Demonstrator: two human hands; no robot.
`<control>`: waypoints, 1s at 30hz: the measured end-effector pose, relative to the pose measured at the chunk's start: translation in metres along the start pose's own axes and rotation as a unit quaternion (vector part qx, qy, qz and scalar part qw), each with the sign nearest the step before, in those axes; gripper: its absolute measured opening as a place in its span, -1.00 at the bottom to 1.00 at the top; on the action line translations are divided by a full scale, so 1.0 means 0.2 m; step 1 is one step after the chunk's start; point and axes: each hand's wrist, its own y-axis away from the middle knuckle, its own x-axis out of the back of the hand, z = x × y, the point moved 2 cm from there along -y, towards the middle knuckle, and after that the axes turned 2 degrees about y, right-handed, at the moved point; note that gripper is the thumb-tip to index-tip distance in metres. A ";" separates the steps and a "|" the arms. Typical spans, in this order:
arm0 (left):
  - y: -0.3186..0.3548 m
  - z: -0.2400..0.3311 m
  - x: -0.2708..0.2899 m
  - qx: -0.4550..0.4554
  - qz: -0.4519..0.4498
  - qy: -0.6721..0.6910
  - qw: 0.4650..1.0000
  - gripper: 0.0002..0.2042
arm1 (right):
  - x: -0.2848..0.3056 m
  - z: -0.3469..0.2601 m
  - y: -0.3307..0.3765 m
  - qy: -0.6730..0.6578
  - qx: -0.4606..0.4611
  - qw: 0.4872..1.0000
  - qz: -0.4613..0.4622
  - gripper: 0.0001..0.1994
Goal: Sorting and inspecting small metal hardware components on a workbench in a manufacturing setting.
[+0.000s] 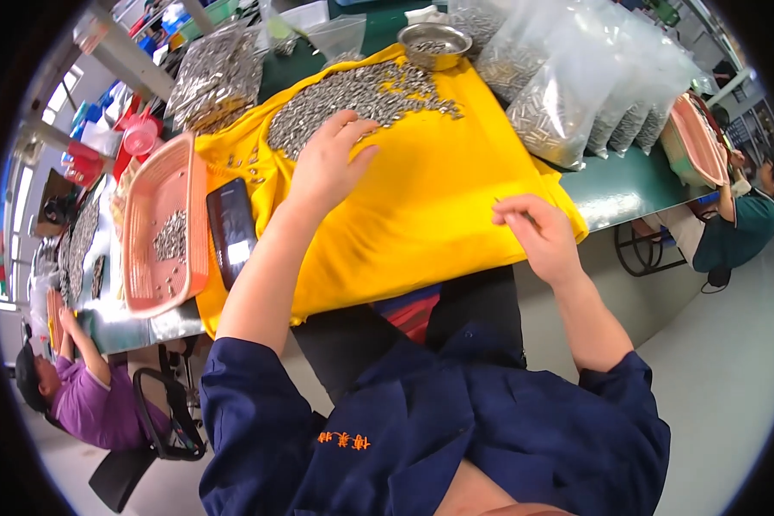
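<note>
A yellow cloth (421, 198) covers the green table in front of me. On its far part lies a heap of several small silver metal parts (353, 99). My left hand (327, 163) rests flat on the cloth with fingers apart, its fingertips touching the near edge of the heap. My right hand (537, 232) hovers over the cloth's near right corner, thumb and fingers pinched on a thin small metal piece. A small steel bowl (434, 43) with a few parts stands beyond the heap.
A pink plastic tray (159, 228) with several parts lies to my left, a dark phone (230, 228) beside it. Clear bags of metal parts (568, 95) pile at the right, another bag (215, 77) at the far left. Other people sit at both sides.
</note>
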 end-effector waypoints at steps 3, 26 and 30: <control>-0.11 -0.04 -0.09 -0.004 -0.012 -0.022 1.000 -0.71 | 0.01 -0.01 -0.24 -0.092 -0.010 0.995 0.037 -0.87; -0.47 0.02 -0.46 -0.167 -0.079 -0.040 0.982 -0.91 | -0.11 0.31 -0.76 -0.012 0.095 0.971 0.221 -0.86; -0.36 -0.07 -0.34 -0.144 -0.105 -0.042 0.983 -0.88 | -0.10 0.30 -0.75 0.009 0.077 0.968 0.237 -0.90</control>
